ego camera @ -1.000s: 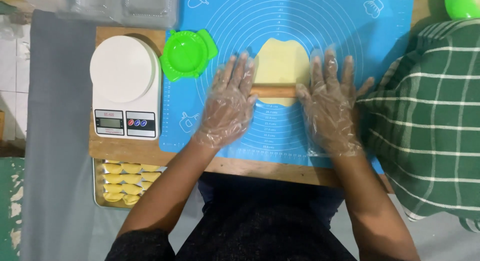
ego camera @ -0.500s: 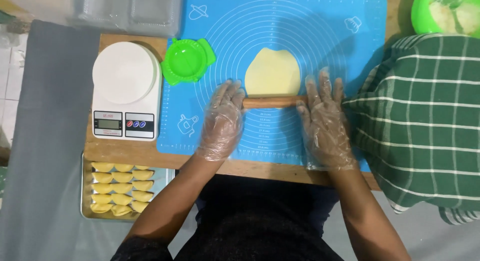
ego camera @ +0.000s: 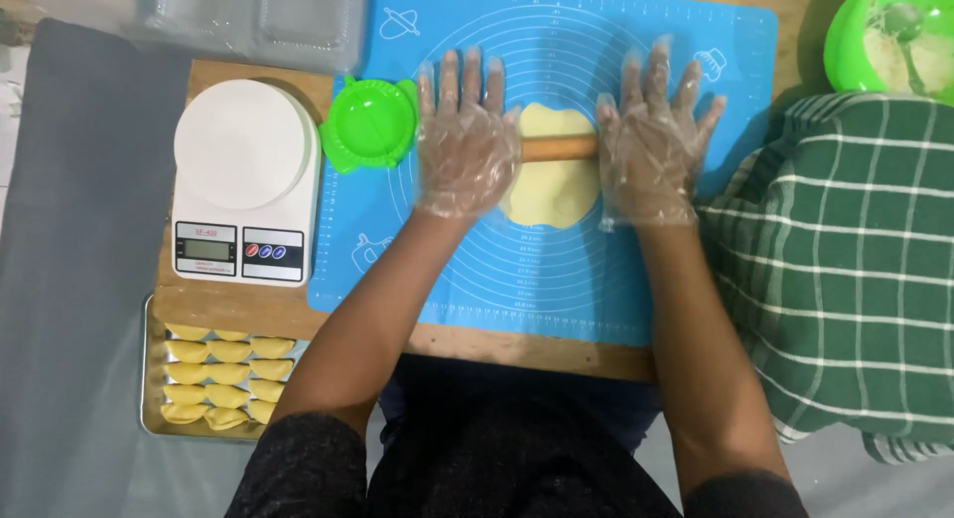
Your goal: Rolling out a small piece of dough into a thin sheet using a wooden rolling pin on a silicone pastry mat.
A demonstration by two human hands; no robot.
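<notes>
Pin rolled up dough | hands flat, open | press, scale left

Left hand and right hand lie flat, gloved, fingers spread.

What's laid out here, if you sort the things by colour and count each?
Green: 3, the round dumpling press, the bowl, the checked cloth
Blue: 1, the rolling mat
White: 1, the kitchen scale
Pale yellow: 1 dough sheet, plus a tray of folded dumplings, too overlapped to count
Wood: 1, the rolling pin
Total: 8, counting the tray once
</notes>
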